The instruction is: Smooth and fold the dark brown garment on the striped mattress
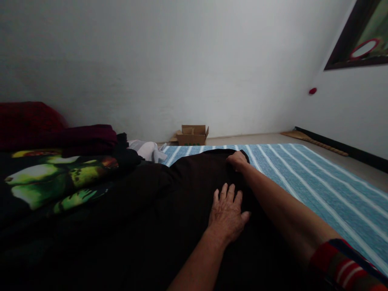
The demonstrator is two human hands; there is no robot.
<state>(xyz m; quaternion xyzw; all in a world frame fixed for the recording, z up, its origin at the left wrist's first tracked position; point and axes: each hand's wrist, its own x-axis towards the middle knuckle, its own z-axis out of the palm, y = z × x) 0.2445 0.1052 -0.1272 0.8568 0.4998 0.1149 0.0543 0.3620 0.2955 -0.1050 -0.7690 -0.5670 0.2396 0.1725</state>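
Left hand (228,214) laid flat with fingers spread on the dark cloth (169,210), pressing it down near the middle; right hand (238,160) reaching further, fingers closed on the far edge of the same cloth, seemingly pinching the hem, though the fold hides the fingertips; red striped sleeve (342,266) visible at the near right corner.

Dark cloth spread over a blue striped mat (318,186) on the floor, filling the near and middle part of the view; far edge just beside the mat's white stripes.

Probably soft, light and limp; no stiffness, so likely to sag and wrinkle when lifted from one point only; not fragile, not slippery in appearance; best taken at the hem or at two corners, with the flat palm holding the rest steady.

To the left, a heap of clothes: a black piece with green print (57,178), a dark red piece (60,135), something white (147,149) behind; a small cardboard box (192,135) far by the wall; a dark frame (360,36) at upper right.

No brand, label or readable writing anywhere; the green print too blurred to make out.
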